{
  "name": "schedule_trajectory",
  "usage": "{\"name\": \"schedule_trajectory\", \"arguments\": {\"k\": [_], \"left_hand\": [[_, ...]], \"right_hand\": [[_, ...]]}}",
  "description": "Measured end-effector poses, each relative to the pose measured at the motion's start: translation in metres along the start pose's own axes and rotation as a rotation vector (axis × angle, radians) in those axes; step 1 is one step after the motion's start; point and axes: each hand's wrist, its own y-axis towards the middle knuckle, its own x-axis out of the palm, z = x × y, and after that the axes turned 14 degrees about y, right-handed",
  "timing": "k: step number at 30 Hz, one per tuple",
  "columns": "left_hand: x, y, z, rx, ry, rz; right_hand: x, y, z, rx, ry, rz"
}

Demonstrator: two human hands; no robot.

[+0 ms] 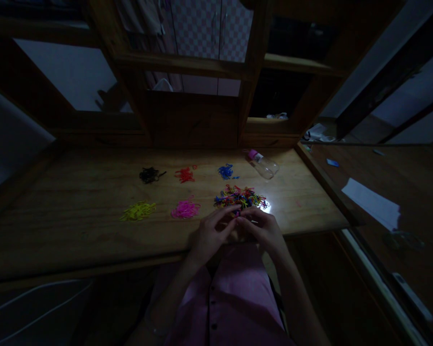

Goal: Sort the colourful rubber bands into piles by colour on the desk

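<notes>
My left hand [211, 233] and my right hand [265, 230] meet at the near edge of a mixed pile of coloured rubber bands [240, 196]. Both hands are closed in a pinch, fingertips almost together, on small rubber bands [237, 213] of dark and pinkish colour, partly hidden by the fingers. Left of the mixed pile lie single-colour heaps: pink bands [185, 208], yellow bands [138, 210], red bands [184, 175] and black bands [150, 175]. A heap of blue bands [225, 171] lies just behind the mixed pile.
A clear bottle with a purple cap [263, 164] lies on its side at the back right of the wooden desk [75, 192]. Wooden shelving [193, 117] rises behind. On the brown surface to the right are white paper [371, 202] and a small blue item [332, 163].
</notes>
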Motion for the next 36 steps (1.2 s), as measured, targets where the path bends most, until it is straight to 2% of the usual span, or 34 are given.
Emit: {"name": "schedule_trajectory", "arguments": {"k": [8, 13, 19, 27, 36], "left_hand": [[0.0038, -0.0008, -0.0056, -0.06, -0.077, 0.034], [0.0025, 0.0004, -0.0044, -0.093, -0.19, 0.043], [-0.0018, 0.0006, -0.0014, -0.087, -0.202, -0.014], [-0.0011, -0.001, -0.0031, -0.085, -0.187, -0.03], [-0.003, -0.0005, -0.0034, -0.171, -0.188, -0.109]], "right_hand": [[0.0001, -0.0005, 0.0006, -0.015, 0.017, 0.048], [-0.0005, -0.003, -0.001, -0.011, 0.052, 0.001], [0.0009, -0.0039, -0.0063, 0.026, 0.079, -0.029], [0.0015, -0.0009, -0.0029, 0.177, 0.175, -0.079], [-0.005, -0.0002, -0.0086, 0.141, 0.036, -0.173]]}}
